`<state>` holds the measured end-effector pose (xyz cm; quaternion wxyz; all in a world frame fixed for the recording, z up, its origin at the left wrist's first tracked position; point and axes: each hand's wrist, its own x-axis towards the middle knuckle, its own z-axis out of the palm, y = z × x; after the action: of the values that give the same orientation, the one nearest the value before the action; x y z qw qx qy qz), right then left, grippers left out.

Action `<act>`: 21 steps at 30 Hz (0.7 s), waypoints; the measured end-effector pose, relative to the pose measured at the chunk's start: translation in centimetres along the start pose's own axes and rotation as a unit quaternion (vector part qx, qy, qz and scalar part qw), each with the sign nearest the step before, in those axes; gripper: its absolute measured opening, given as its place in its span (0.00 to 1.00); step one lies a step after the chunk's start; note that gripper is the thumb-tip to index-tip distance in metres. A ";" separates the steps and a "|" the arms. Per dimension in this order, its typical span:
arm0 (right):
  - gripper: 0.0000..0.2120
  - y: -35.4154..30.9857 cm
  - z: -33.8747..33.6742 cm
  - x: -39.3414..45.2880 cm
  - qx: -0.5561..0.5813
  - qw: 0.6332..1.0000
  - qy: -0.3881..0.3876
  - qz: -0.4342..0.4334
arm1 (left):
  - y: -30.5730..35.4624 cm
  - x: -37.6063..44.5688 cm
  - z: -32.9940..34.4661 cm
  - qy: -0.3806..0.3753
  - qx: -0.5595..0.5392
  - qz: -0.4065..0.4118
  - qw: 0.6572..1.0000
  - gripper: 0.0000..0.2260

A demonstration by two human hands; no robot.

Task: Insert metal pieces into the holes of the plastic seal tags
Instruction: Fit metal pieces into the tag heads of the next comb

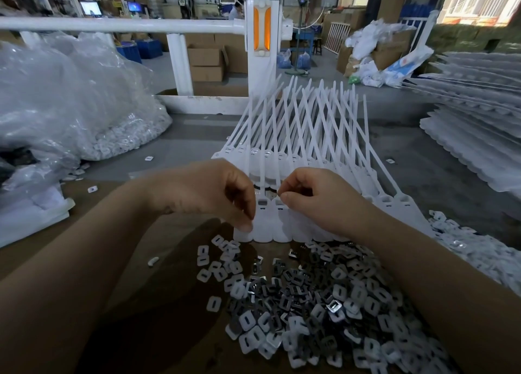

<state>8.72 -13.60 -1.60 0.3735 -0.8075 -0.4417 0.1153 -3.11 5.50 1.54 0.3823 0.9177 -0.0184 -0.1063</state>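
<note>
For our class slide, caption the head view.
Both hands, left and right, work at white seal tags behind a metal pieces pile.

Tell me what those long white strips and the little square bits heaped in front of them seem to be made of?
The seal tags look like matte white moulded plastic: slightly translucent, with thin straps fanning upward. The heap of pieces seems mixed: some grey ones glint like thin stamped metal, while the whitish ones look like dull plastic, though that is uncertain.

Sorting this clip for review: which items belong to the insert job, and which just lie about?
In the job: row of white plastic seal tags; heap of small grey metal pieces; left hand; right hand.
Lying about: clear plastic bags; brown cardboard boxes; white railing.
</note>
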 end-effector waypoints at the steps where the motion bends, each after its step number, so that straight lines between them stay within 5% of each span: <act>1: 0.04 0.0 0.0 0.0 0.000 1.000 -0.001 0.000 | 0.0 -0.2 -0.1 -0.041 0.012 -0.010 0.999 0.08; 4: 0.04 0.0 -0.1 0.0 0.004 1.000 -0.004 0.001 | 0.1 -0.4 -0.1 -0.107 0.064 -0.047 0.991 0.11; 13: 0.05 -0.1 0.0 -0.1 0.012 1.000 -0.006 0.004 | 0.2 -0.5 0.0 -0.112 0.055 -0.078 0.989 0.06; 18: 0.06 0.0 0.0 0.0 0.006 1.000 -0.005 0.000 | 0.3 -0.5 -0.1 -0.054 -0.014 -0.046 0.997 0.04; 21: 0.06 0.0 -0.1 0.0 0.008 1.000 -0.002 -0.002 | 0.5 0.1 0.4 0.042 -0.116 -0.023 0.992 0.09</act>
<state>8.79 -13.64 -1.58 0.3792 -0.8036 -0.4429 0.1197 -3.11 4.84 1.61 0.4836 0.8712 0.0315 -0.0781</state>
